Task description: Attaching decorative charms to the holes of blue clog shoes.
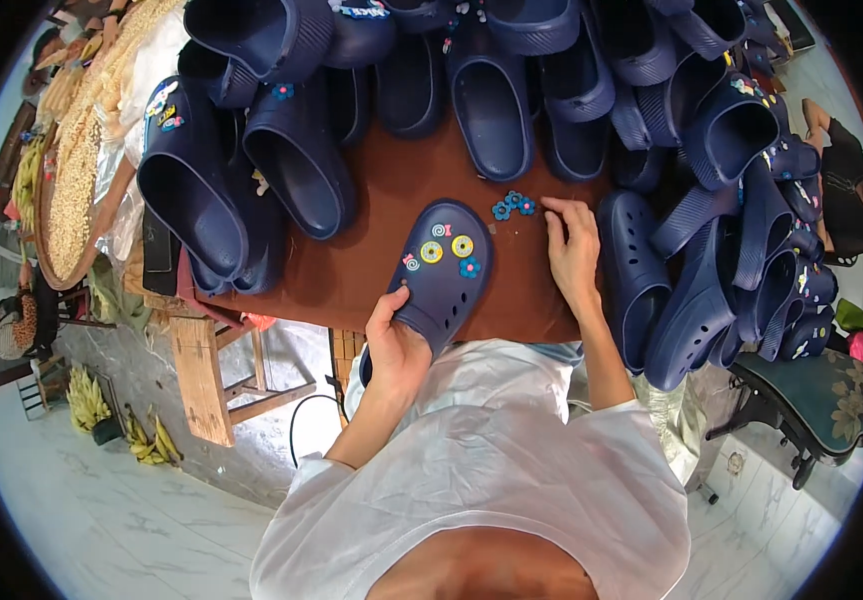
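Observation:
My left hand grips a navy clog by its opening, thumb on top and the toe pointing away from me. Several charms sit on its upper: two yellow ring-shaped ones, two swirl candies with pink ends, and a blue flower. To the right, my right hand rests at the brown tabletop, thumb and fingers a little apart. Just left of its fingertips lies a small cluster of blue flower charms. I see nothing held in that hand.
Navy clogs crowd the far side of the table, with more piled at the right. A wooden stool stands at the left, and a dark padded chair at the right. Another person is at the far right.

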Demonstrator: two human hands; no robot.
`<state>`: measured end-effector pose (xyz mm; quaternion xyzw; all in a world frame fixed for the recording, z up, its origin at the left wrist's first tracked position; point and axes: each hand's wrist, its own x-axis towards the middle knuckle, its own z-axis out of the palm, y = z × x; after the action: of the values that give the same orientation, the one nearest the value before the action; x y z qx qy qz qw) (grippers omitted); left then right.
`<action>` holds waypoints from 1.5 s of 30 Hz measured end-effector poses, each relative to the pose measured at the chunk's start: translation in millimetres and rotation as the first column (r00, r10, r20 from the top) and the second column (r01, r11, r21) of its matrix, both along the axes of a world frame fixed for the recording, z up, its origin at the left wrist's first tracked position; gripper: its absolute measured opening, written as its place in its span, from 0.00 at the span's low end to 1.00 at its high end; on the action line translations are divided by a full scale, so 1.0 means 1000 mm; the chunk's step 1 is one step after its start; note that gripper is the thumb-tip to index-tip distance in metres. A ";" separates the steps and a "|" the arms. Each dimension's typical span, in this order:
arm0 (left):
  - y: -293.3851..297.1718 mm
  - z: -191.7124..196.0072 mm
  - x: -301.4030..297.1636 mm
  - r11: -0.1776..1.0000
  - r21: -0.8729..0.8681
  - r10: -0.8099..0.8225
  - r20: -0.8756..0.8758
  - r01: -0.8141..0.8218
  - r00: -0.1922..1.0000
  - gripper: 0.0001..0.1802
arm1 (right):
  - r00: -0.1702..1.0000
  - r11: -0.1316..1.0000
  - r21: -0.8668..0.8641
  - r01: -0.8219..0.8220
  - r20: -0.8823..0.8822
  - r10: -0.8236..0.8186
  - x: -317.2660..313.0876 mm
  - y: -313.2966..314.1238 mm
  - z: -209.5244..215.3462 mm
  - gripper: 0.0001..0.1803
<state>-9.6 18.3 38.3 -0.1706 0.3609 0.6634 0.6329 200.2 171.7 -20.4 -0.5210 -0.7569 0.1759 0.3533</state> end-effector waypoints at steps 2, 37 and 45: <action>-0.002 0.002 0.002 1.000 -0.022 0.015 0.015 -0.015 1.000 0.23 | 1.000 0.999 -0.035 -0.015 0.014 0.015 -0.011 -0.005 0.002 0.11; -0.021 -0.005 0.005 0.995 0.103 0.005 -0.054 0.000 0.999 0.21 | 0.841 0.826 -0.241 -0.509 -0.341 0.419 -0.075 -0.069 0.067 0.17; -0.027 0.003 0.010 0.994 0.100 -0.032 -0.050 0.037 0.998 0.15 | 0.795 0.794 -0.100 -0.600 -0.181 0.578 -0.089 -0.065 0.076 0.14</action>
<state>0.5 -9.0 40.9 -0.1158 0.3450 0.6737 0.6432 110.8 106.9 55.5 -0.2704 -0.8388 0.3711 0.2925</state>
